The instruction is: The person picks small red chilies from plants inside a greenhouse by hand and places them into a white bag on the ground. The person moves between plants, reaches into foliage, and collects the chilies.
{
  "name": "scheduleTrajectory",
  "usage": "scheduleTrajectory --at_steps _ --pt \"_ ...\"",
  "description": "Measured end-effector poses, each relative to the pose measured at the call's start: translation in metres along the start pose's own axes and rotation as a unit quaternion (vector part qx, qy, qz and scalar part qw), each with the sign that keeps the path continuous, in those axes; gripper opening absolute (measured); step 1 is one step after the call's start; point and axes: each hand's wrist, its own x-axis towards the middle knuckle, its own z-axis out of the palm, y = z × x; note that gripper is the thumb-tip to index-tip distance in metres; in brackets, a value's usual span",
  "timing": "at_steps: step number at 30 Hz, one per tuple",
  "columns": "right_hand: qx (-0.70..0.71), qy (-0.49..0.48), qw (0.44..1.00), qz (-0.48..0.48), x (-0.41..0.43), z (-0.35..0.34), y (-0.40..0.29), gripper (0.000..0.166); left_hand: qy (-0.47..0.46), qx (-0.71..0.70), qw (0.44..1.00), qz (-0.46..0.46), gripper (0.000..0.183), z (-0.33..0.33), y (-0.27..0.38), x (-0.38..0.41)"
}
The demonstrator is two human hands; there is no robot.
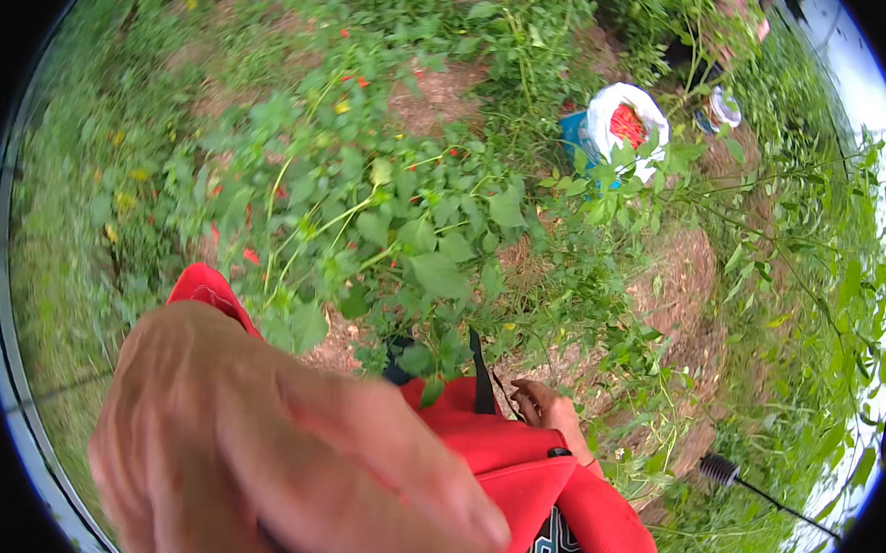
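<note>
My left hand (292, 434) is raised close to the camera, large and blurred, with its fingers bent; whether it holds anything does not show. Lower down, my right hand (543, 406) hangs beside the red jacket (465, 428), its fingers loosely curled near a thin dark cord. A black strap (481, 372) runs down the front of the jacket. Just beyond both hands grow pepper plants (436, 272) with broad green leaves and small red peppers (251, 255) among them.
A white-lined bag (599, 127) with red peppers in it stands on the ground at the upper right, near a smaller white container (724, 109). Another person (726, 28) is partly hidden by plants there. Leafy branches (783, 242) reach in from the right.
</note>
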Motion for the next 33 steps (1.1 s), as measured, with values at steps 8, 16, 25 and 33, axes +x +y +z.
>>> scheduleTrajectory --at_steps 8,16,25,33 --pt "-0.128 -0.043 0.985 -0.111 -0.115 0.024 0.033 0.021 0.080 0.078 0.990 0.091 0.016 0.116 0.135 -0.089" --pt "-0.101 -0.165 0.967 -0.166 -0.185 0.071 0.032 0.020 0.141 0.184 0.964 0.130 0.013 0.204 0.267 -0.153" --pt "-0.095 -0.190 0.943 -0.255 -0.136 0.097 -0.084 0.017 0.238 0.165 0.957 0.035 0.017 0.180 0.376 -0.226" --pt "0.009 -0.109 0.955 -0.274 0.091 0.194 -0.228 0.015 0.351 0.230 0.878 -0.229 0.038 -0.033 0.361 -0.348"
